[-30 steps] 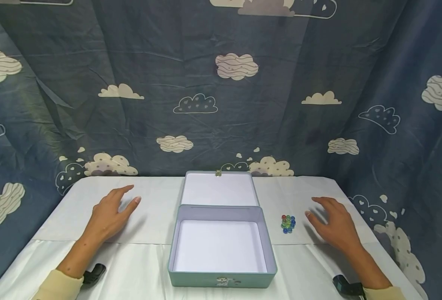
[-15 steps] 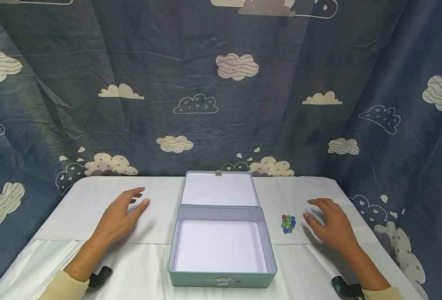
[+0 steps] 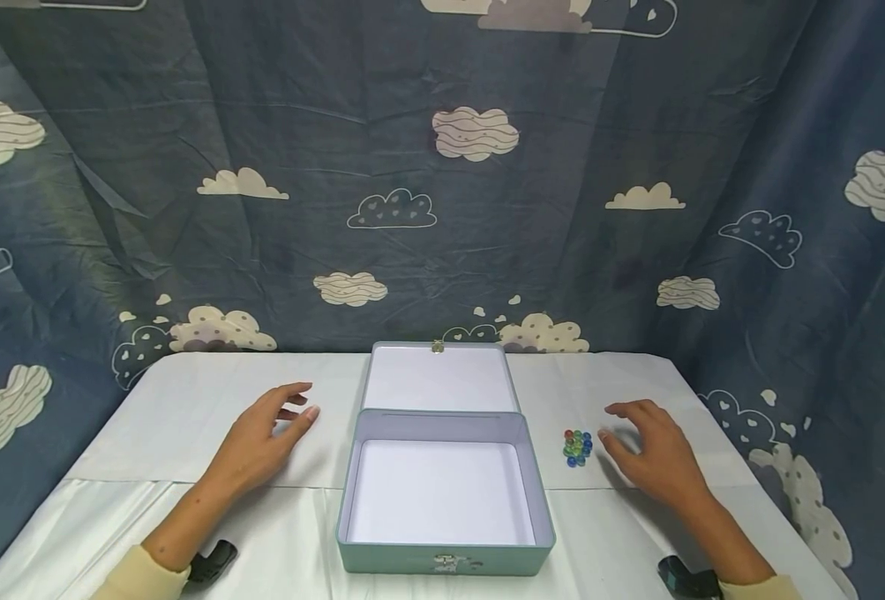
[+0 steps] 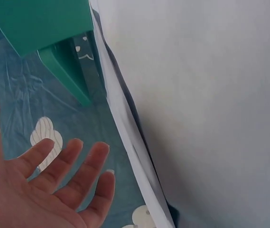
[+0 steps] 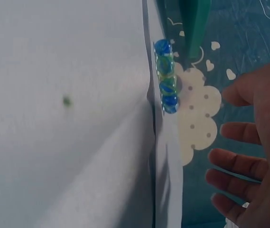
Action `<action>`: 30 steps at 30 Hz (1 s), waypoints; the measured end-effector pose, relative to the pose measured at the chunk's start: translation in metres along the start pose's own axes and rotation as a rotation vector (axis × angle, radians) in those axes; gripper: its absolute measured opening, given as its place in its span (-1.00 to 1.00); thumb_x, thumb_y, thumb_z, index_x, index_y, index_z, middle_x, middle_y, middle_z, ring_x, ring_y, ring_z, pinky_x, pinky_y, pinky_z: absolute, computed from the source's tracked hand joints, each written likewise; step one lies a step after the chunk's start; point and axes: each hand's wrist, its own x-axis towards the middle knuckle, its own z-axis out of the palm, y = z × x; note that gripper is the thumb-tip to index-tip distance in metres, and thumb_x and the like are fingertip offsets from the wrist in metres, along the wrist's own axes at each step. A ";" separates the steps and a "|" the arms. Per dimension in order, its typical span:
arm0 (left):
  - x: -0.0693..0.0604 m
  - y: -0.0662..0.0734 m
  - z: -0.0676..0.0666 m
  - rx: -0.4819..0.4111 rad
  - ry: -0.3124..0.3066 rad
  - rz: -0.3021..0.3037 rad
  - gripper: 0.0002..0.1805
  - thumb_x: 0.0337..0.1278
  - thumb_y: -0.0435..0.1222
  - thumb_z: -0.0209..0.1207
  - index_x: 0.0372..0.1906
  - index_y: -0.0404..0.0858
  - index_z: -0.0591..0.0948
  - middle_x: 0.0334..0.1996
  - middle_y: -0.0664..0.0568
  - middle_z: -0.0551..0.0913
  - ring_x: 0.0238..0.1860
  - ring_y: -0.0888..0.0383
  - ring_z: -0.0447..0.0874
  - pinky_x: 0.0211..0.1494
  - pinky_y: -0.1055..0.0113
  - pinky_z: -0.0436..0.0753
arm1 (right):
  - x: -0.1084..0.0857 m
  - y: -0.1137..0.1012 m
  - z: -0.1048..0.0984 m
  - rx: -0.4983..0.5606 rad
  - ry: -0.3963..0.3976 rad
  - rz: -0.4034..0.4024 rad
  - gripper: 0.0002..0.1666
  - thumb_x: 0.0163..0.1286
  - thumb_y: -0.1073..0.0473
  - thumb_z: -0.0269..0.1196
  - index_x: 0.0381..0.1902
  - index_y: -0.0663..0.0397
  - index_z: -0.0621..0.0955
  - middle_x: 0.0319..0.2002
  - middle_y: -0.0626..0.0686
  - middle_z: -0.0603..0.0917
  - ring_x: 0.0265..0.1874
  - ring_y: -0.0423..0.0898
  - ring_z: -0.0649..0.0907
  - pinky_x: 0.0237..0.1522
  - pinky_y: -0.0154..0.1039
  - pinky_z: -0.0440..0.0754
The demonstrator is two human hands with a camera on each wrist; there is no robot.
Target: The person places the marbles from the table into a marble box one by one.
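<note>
A green metal box (image 3: 446, 558) stands at the middle of the white table, its lid (image 3: 438, 379) laid back behind it and its inside bare. To its right lies a small cluster of red, green and blue marbles (image 3: 577, 448), which the right wrist view shows as a row of glassy marbles (image 5: 167, 76). The left hand (image 3: 258, 446) hovers left of the box, fingers loosely bent and holding nothing; in its wrist view the left fingers (image 4: 80, 175) are spread. Just right of the marbles, the right hand (image 3: 656, 458) is empty, its thumb tip near them without visible contact.
A white cloth (image 3: 277, 533) covers the table, with folds toward the front. Behind and at both sides hangs a dark blue curtain (image 3: 547, 250) with cloud prints. Part of a green piece of furniture (image 4: 44, 23) appears in the left wrist view.
Both hands have moved inward, the left rightward toward the box and the right slightly leftward toward the marbles. Box and marbles have stayed where they were.
</note>
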 end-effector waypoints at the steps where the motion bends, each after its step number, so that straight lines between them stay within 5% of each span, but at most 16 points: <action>1: 0.000 0.001 0.001 -0.003 -0.005 -0.002 -0.39 0.58 0.10 0.14 0.47 -0.16 0.51 0.19 -0.15 0.68 0.10 -0.14 0.77 0.23 -0.21 0.64 | 0.000 -0.002 0.000 -0.003 -0.005 0.000 -0.56 0.33 0.11 0.48 0.11 0.16 0.71 0.06 0.25 0.69 0.13 0.32 0.62 0.18 0.43 0.54; 8: -0.003 0.011 0.009 -0.052 -0.046 0.010 -0.39 0.58 0.11 0.14 0.49 -0.12 0.50 0.21 -0.06 0.67 0.12 -0.03 0.76 0.20 -0.09 0.71 | -0.002 -0.013 -0.002 0.011 -0.057 0.013 -0.62 0.31 0.17 0.49 0.07 0.10 0.75 -0.02 0.12 0.67 0.00 0.18 0.66 0.09 0.29 0.66; 17: -0.008 0.023 0.016 -0.181 -0.109 0.039 -0.45 0.57 0.04 0.19 0.50 -0.02 0.49 0.21 -0.03 0.67 0.09 0.09 0.76 0.12 0.07 0.76 | -0.003 -0.015 0.004 0.042 -0.128 -0.099 -0.65 0.19 0.32 0.52 -0.05 -0.03 0.78 -0.14 -0.09 0.67 -0.23 -0.12 0.62 -0.22 -0.20 0.68; 30: -0.013 0.026 0.023 -0.448 -0.255 0.034 -0.37 0.50 -0.07 0.31 0.55 -0.06 0.43 0.30 -0.13 0.56 0.16 -0.09 0.74 -0.03 0.31 0.81 | -0.005 -0.021 0.007 0.077 -0.202 -0.124 -0.71 0.17 0.36 0.55 -0.21 -0.12 0.83 -0.16 -0.19 0.67 -0.31 -0.28 0.59 -0.30 -0.30 0.63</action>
